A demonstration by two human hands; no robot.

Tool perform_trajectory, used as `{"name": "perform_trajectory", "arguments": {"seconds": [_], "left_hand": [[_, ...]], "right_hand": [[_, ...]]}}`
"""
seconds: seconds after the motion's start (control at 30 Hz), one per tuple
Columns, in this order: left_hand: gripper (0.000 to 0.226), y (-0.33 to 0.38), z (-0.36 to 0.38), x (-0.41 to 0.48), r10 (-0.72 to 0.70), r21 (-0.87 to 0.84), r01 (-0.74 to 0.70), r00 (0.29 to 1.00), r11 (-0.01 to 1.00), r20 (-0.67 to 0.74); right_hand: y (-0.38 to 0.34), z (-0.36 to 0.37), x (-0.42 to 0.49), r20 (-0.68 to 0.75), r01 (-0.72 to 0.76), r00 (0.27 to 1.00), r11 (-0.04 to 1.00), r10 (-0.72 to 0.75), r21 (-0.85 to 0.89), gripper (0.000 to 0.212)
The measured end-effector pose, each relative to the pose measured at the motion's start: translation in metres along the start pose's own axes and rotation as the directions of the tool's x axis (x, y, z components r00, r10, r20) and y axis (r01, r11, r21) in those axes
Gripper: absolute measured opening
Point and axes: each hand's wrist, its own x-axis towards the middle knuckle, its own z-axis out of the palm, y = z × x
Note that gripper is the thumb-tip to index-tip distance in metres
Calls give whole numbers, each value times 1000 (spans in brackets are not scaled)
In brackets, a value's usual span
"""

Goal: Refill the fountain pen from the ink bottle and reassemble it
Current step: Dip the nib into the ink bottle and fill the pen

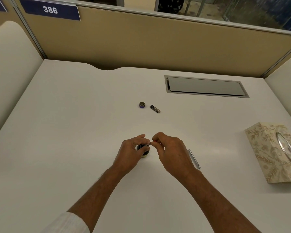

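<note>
My left hand (132,153) is wrapped around a small dark ink bottle (144,154) standing on the white desk (74,132); most of the bottle is hidden by the fingers. My right hand (172,153) pinches a small pen part with a red tip (151,142) just above the bottle's mouth. The bottle's cap (142,105) lies farther back, with a short dark pen section (155,108) beside it. A silver pen barrel (194,159) lies on the desk, partly hidden behind my right wrist.
A floral tissue box (274,152) stands at the right edge. A metal cable hatch (206,86) is set into the desk at the back right. Beige partition walls enclose the desk on three sides.
</note>
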Motion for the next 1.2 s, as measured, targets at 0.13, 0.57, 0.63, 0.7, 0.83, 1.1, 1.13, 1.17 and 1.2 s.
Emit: {"name": "perform_trajectory", "arguments": {"seconds": [0.13, 0.57, 0.63, 0.7, 0.83, 1.1, 1.13, 1.17, 1.2], "left_hand": [[21, 2, 0, -1, 2, 14, -2, 1000, 1000, 2], [20, -4, 2, 1, -3, -6, 3, 1000, 1000, 6], [19, -6, 2, 1, 5, -18, -5, 1000, 1000, 14], [20, -7, 1, 1, 12, -15, -12, 1000, 1000, 28], [21, -5, 1, 0, 15, 5, -15, 1000, 1000, 17], [19, -8, 3, 2, 4, -17, -4, 1000, 1000, 1], [19, -8, 3, 2, 2, -23, -2, 1000, 1000, -2], [20, -8, 3, 2, 2, -28, -2, 1000, 1000, -2], [20, -8, 3, 2, 3, -28, -3, 1000, 1000, 0]], "right_hand": [[1, 3, 0, 9, -17, 1000, 999, 17, 35, 14], [3, 0, -2, -2, 1, 1000, 999, -1, 38, 10], [3, 2, -2, -11, -7, 1000, 999, 8, 49, 14], [4, 5, -2, -20, -15, 1000, 998, 16, 53, 19], [4, 6, -1, -57, -13, 998, 1000, 13, -7, 28], [2, 2, 1, 30, -16, 999, 1000, 17, -17, 15], [3, 2, 1, 31, -2, 1000, 1000, 2, -21, 12], [3, 2, 1, 28, 8, 1000, 1000, -8, -19, 11], [4, 3, 1, 27, 10, 1000, 1000, -9, -12, 12]]}}
